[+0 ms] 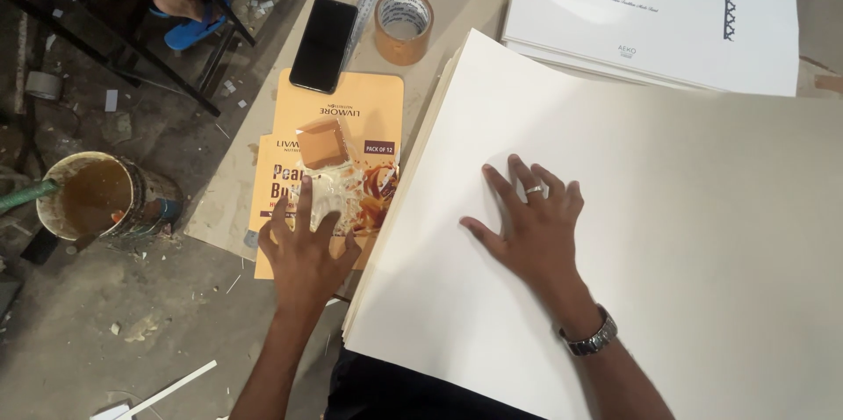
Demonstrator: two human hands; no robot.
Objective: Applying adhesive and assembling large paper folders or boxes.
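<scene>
Hands flat: left hand (303, 249) on orange flattened carton (338, 113), right hand (531, 227) on white sheets (667, 209).

One head camera looks steeply down, close over the paper stack (667, 209)

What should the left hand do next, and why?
Probably lift the left hand clear. It lies flat on the orange printed carton, fingers touching a glossy smeared patch, holding nothing, while the right hand presses flat on the blank white sheets.
</scene>
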